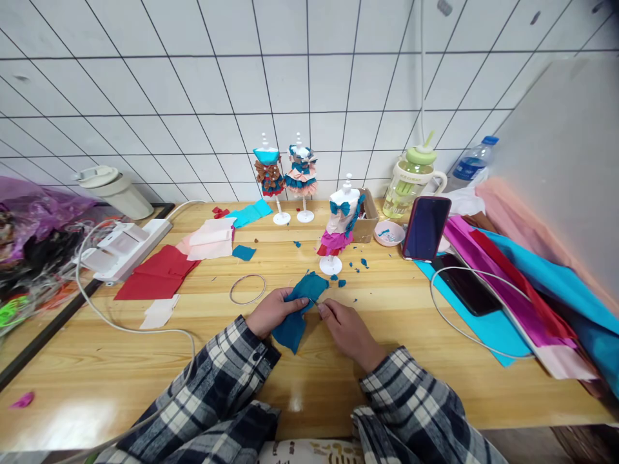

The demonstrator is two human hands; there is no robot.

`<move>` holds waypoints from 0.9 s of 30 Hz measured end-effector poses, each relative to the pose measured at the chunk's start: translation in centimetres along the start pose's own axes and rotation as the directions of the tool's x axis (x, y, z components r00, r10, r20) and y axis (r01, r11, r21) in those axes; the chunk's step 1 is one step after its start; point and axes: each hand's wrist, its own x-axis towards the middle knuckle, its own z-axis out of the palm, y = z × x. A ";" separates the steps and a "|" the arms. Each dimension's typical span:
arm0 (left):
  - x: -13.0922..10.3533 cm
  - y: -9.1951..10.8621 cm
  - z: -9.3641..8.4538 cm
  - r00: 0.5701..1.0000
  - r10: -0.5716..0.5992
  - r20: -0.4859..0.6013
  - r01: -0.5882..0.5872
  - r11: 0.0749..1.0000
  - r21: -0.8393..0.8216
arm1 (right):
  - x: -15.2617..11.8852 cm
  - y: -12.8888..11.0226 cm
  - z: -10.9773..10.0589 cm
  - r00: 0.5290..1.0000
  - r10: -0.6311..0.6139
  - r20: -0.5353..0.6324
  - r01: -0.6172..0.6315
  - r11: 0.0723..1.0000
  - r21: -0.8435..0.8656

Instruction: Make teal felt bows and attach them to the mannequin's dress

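A piece of teal fabric (291, 330) hangs from my left hand (271, 312), whose thumb and fingers pinch it near its middle. My right hand (347, 328) is closed just right of the fabric, its fingertips around a thin, dark, pointed tool (314, 302) that reaches the cloth's edge; what kind of tool it is cannot be made out. Behind the hands stands a small white dress form (346, 219) with a teal bow and a magenta and red skirt. Teal scraps (342, 283) lie around its base.
Two more dressed forms (268, 171) (302, 171) stand by the wall. A thin hoop (247, 289), red cloth (157, 274) and a power strip (128, 251) lie left. At right are a propped phone (426, 227), a flat phone (468, 283), a cable and layered fabrics (512, 283).
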 end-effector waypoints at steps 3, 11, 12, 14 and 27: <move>-0.1 0.1 0.0 1.000 -0.004 0.021 0.003 1.000 0.009 | 0.0 -0.1 0.0 1.000 0.006 0.004 -0.006 1.000 -0.001; -0.3 0.5 0.3 0.997 -0.039 0.068 0.037 0.999 0.029 | 0.0 -0.3 0.1 1.000 0.004 0.003 -0.004 1.000 0.007; -0.3 0.4 0.3 0.997 -0.041 0.073 0.039 0.999 0.028 | 0.0 -0.3 0.1 1.000 0.001 0.004 -0.001 1.000 0.011; -0.2 0.3 0.3 0.995 -0.047 0.082 0.044 0.998 0.033 | 0.0 -0.3 0.1 1.000 -0.005 0.004 0.005 1.000 0.010; -0.2 0.0 0.2 0.995 0.081 0.063 -0.091 0.981 0.172 | -0.1 0.1 0.2 1.000 -0.024 -0.020 0.023 0.999 -0.038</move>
